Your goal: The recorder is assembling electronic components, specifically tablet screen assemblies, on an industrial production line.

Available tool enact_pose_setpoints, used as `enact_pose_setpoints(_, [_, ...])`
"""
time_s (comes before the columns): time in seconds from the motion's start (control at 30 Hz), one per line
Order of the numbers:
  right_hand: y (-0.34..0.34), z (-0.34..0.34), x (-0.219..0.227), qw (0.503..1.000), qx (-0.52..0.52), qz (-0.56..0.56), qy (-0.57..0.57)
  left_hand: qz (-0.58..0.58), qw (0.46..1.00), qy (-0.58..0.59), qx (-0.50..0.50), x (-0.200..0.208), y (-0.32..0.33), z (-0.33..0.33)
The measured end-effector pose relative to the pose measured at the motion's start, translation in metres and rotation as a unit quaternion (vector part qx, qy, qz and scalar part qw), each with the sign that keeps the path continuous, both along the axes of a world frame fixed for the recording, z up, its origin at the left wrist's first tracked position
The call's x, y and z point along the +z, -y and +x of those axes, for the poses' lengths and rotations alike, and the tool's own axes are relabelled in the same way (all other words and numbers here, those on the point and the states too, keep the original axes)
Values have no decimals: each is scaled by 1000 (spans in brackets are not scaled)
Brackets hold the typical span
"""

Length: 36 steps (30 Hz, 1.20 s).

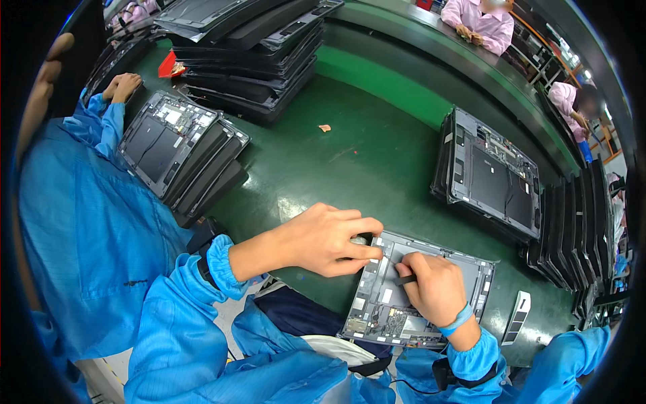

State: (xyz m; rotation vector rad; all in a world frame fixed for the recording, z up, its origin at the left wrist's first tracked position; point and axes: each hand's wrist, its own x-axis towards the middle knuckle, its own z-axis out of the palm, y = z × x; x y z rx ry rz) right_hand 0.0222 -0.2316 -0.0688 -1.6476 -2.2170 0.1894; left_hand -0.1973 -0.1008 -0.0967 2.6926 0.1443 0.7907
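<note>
An opened laptop base (479, 264) lies in front of me at the table's near edge, its circuit board and dark battery area facing up. My left hand (326, 241) bends over its left far corner, fingers closed and fingertips at the edge. Something small and pale shows between those fingers, too hidden to name. My right hand (436, 288) is above the middle of the base, thumb and fingers closed on a slim black tool (406, 279). The tool points toward my left fingertips; its tip is hard to make out.
A tall stack of dark laptop parts (259, 71) stands far left, with opened bases (161, 138) nearer. More bases (494, 175) are piled at right beside upright dark panels (572, 225). A white-and-black strip (516, 318) lies right. A co-worker in blue (94, 222) sits left.
</note>
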Motion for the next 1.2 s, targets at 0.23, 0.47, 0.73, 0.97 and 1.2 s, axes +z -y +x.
enact_pose_setpoints(0.23, [-5,5,18,971,-6,-71,-229,1,1000,-25,1,7,-5,9])
enact_pose_setpoints(0.47, [-37,20,17,878,-15,-301,-372,-67,998,3,-7,-5,-6,10])
enact_pose_setpoints(0.73, [-38,27,0,888,33,-260,-377,-90,996,7,-11,-7,-7,10])
enact_pose_setpoints(0.97, [-39,25,-1,922,47,-220,-316,-87,996,10,-11,-8,-7,11])
enact_pose_setpoints(1.2, [-41,25,0,924,42,-226,-307,-94,996,3,-12,-8,-7,11])
